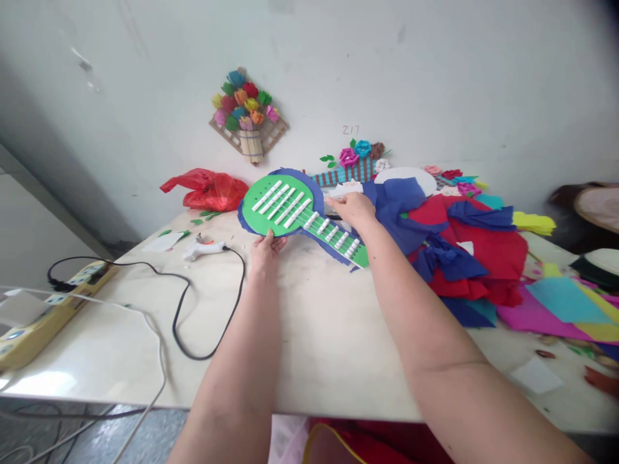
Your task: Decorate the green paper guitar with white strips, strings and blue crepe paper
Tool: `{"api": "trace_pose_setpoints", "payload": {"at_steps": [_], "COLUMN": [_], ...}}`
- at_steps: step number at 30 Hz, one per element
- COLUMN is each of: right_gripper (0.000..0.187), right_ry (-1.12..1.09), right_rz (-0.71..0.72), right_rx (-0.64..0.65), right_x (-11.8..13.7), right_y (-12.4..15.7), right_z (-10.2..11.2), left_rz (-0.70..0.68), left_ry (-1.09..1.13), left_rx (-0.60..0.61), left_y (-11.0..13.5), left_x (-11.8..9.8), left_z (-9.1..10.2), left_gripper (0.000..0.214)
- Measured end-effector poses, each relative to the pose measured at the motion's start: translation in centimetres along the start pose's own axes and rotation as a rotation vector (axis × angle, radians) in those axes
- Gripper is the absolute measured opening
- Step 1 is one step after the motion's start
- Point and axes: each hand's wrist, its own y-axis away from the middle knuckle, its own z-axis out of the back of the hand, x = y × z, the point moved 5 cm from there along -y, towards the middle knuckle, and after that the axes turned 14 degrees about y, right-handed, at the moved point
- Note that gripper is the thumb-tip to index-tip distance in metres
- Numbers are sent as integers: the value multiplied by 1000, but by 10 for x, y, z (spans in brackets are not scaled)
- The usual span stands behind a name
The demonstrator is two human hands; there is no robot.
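Note:
A flat craft guitar of green sheet has a ragged blue paper border, with white strips across its round body and neck. It is tilted up, with its neck pointing down to the right. My left hand grips the lower edge of the round body, thumb in front. Just beyond the neck is my right hand, its thumb and forefinger pinched together. What lies between those fingertips is too small to name. A white piece shows right behind that hand, partly hidden by it.
Blue and red crepe paper is heaped on the right. A white glue gun with a black cord lies on the left, near a red plastic bag. A yellow power strip lies along the left edge. Paper flowers hang on the wall.

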Motion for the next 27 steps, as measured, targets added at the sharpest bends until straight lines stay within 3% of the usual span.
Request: {"api": "trace_pose_setpoints", "payload": {"at_steps": [6, 13, 21, 27], "right_gripper": [43, 31, 33, 27], "right_ry": [-326, -549, -701, -564], "right_rz": [21, -123, -252, -301], "right_rx": [207, 503, 661, 674], "right_x": [-4, -2, -17, -21], "right_y": [0, 19, 21, 24], "right_z": [-13, -42, -77, -85], "left_rz": [67, 153, 155, 177], "left_ry": [0, -141, -232, -357], "left_rx": [45, 132, 125, 57], "left_y": [1, 1, 1, 4], "left_x": [-2, 5, 5, 5], "left_z": [-2, -5, -6, -6], "left_gripper": [7, 10, 6, 6]}}
